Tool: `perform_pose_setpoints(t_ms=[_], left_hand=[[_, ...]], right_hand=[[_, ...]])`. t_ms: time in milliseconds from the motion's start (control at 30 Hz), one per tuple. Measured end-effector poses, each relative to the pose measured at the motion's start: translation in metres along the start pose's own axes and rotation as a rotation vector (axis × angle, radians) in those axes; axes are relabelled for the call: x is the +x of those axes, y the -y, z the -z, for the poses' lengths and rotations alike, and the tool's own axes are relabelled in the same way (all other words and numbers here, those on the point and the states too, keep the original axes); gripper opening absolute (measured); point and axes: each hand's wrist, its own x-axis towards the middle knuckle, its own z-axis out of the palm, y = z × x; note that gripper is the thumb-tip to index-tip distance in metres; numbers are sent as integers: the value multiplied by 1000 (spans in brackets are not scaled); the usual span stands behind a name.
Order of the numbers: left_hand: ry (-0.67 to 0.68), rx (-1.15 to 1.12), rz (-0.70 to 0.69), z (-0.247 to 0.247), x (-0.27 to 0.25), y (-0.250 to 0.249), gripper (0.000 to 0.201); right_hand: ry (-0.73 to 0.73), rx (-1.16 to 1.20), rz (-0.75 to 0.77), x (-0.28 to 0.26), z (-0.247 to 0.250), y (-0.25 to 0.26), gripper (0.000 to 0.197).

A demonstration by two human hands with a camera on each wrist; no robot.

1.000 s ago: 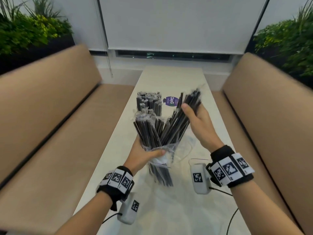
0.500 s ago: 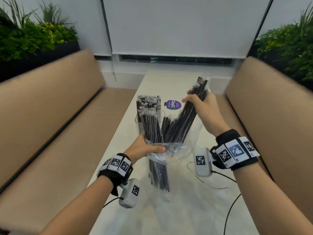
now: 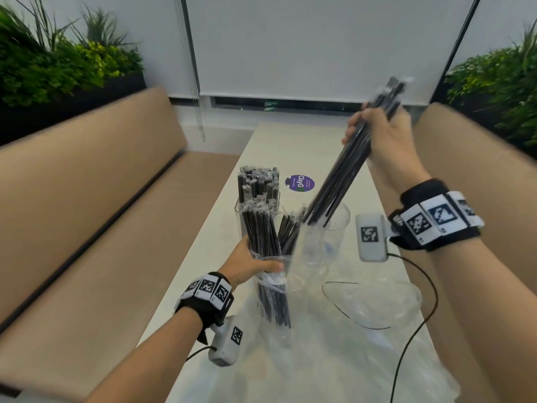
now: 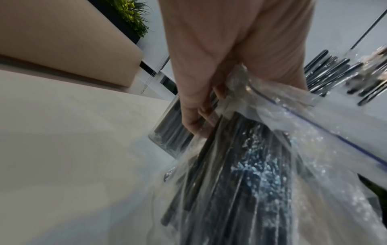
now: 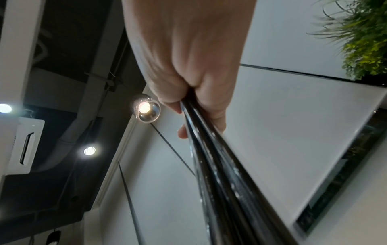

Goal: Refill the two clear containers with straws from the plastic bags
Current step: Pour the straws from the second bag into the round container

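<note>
My left hand (image 3: 250, 264) grips a clear plastic bag (image 3: 271, 289) of black wrapped straws, held upright over the white table (image 3: 290, 146); the left wrist view shows its fingers (image 4: 194, 116) curled round the bag (image 4: 261, 149). My right hand (image 3: 380, 132) grips a bundle of black straws (image 3: 340, 175), raised up and to the right, its lower ends just above the open bag mouth. That bundle (image 5: 220, 174) runs from the right fist in the right wrist view. One clear container (image 3: 258, 196) behind the bag stands full of straws. A second clear container (image 3: 337, 225) stands to its right.
Crumpled clear plastic (image 3: 334, 344) and black cables (image 3: 406, 330) lie on the near part of the table. A purple round sticker (image 3: 300, 183) sits beyond the containers. Tan benches (image 3: 87, 213) flank the table on both sides, with plants (image 3: 58, 59) behind them.
My right hand has pulled its bundle of straws up and to the right, almost out of the bag. The left hand still holds the bag upright with the remaining straws.
</note>
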Motion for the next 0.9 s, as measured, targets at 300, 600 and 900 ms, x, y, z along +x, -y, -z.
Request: perform_pose_setpoints(t_ms=[300,600,900], left_hand=[[-59,-29,10,3,-16,13,62],[-84,-56,45,9,-30,23,71],[-67,-40,16,8,-33,15,69]], right_hand=[[-162,-348,123,40,15,-24,23],[-291,-486,-371,20,29,-152,28],[-124,-731,-475,35,55,-103,83]])
